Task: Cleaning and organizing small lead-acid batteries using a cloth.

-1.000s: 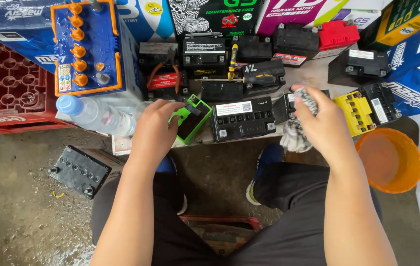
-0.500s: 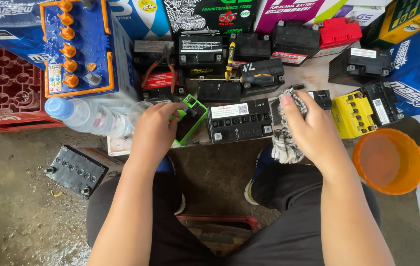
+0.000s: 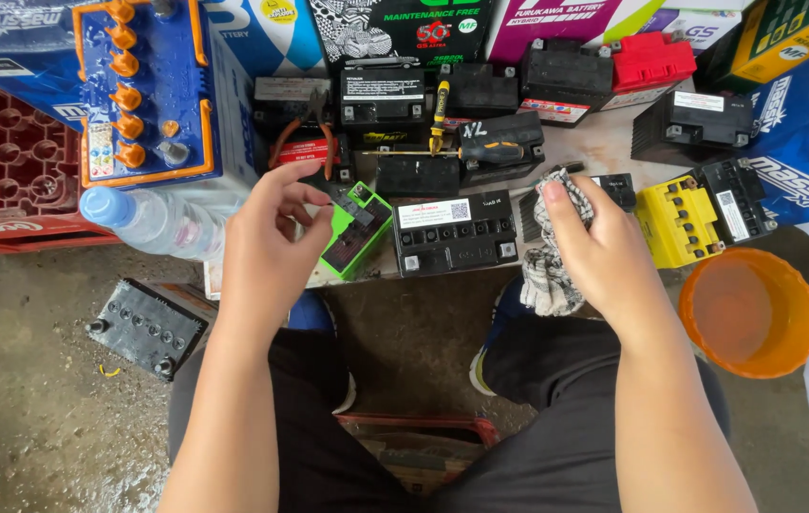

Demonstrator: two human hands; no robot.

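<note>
Your left hand (image 3: 267,237) curls loosely, fingertips touching the green battery (image 3: 355,231). Your right hand (image 3: 594,249) grips the rag (image 3: 549,256); black battery (image 3: 452,231) between them looks unwiped

One yellow battery (image 3: 678,220), one orange bucket (image 3: 749,312), one water bottle (image 3: 150,221)

I look down on a stained, gritty grey concrete floor (image 3: 34,418). A red plastic bottle crate (image 3: 1,171) sits at its left edge, a round orange plastic bucket (image 3: 751,309) at the right, under even daylight.
</note>
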